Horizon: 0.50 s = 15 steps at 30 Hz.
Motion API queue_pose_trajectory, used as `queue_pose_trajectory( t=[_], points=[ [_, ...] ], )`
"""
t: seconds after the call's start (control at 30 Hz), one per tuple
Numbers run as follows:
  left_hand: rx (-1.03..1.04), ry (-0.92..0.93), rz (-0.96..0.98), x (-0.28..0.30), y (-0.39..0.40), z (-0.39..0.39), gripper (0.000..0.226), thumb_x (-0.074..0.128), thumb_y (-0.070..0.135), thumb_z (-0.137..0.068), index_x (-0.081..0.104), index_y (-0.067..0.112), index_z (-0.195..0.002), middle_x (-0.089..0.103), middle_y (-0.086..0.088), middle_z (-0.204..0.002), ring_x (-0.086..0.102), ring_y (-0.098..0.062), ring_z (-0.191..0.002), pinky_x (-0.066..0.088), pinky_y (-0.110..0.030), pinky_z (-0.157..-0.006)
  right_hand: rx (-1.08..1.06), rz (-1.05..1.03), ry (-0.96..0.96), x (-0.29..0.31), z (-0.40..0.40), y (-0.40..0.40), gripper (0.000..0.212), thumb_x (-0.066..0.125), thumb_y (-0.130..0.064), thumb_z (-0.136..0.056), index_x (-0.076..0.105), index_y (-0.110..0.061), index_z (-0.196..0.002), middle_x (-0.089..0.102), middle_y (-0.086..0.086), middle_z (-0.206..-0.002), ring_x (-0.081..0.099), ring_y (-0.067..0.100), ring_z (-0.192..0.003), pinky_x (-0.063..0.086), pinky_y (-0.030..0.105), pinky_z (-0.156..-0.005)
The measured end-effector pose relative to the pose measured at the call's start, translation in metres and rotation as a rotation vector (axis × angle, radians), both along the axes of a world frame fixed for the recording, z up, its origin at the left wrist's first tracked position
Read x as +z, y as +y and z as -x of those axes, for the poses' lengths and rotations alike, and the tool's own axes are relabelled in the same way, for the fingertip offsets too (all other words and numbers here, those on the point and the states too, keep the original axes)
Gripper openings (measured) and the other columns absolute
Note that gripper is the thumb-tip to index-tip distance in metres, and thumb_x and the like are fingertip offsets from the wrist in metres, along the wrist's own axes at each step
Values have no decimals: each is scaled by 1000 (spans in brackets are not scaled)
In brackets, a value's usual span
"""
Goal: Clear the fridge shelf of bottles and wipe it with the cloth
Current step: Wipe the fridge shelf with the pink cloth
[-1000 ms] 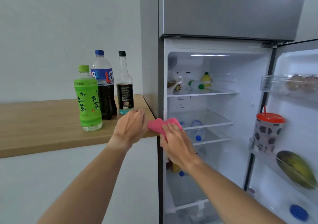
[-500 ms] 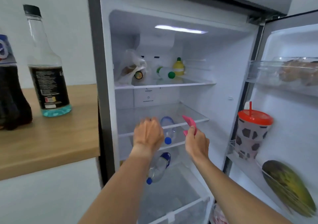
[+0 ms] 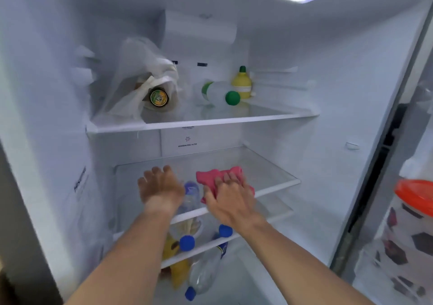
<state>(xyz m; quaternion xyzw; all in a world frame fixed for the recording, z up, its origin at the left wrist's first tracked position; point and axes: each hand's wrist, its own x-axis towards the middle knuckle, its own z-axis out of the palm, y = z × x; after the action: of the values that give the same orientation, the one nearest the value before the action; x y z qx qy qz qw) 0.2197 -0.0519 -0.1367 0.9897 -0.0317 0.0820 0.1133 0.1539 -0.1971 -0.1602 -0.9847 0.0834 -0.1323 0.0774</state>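
Note:
I look straight into the open fridge. My right hand [image 3: 230, 197] presses a pink cloth [image 3: 216, 177] flat onto the middle glass shelf [image 3: 276, 175], which carries no bottles. My left hand [image 3: 160, 187] hovers palm down over the left part of the same shelf, fingers spread, holding nothing. Through the glass I see clear bottles with blue caps [image 3: 187, 242] lying on the shelves below.
The top shelf [image 3: 269, 116] holds a plastic bag around a jar [image 3: 159, 97], a lying bottle with a green cap [image 3: 220, 95] and a yellow lemon-shaped bottle [image 3: 242, 84]. In the door at right stands a cup with an orange lid [image 3: 414, 193].
The view has closed in on the fridge interior; the counter and its bottles are out of sight. Both hands went in over the middle shelf, and the cloth now lies pressed on the glass.

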Motion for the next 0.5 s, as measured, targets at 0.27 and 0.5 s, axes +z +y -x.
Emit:
queue_pose_trajectory(
  t=[0.27, 0.5],
  points=[
    [96, -23, 21, -25, 2, -19, 46, 36, 34, -95, 51, 12, -133, 50, -16, -141, 43, -35, -131, 32, -45, -108, 160, -54, 220, 18, -58, -9, 52, 25, -36, -104, 40, -18, -150, 36, 15, -155, 25, 31, -147, 17, 42, -121],
    [90, -33, 3, -26, 1, -17, 46, 32, 36, -96, 49, 12, -132, 49, -15, -140, 42, -34, -132, 32, -46, -109, -140, -496, -582, 38, -76, -78, 30, 39, -19, -101, 64, -3, -109, 70, 23, -105, 64, 39, -99, 47, 41, -82]
  ],
)
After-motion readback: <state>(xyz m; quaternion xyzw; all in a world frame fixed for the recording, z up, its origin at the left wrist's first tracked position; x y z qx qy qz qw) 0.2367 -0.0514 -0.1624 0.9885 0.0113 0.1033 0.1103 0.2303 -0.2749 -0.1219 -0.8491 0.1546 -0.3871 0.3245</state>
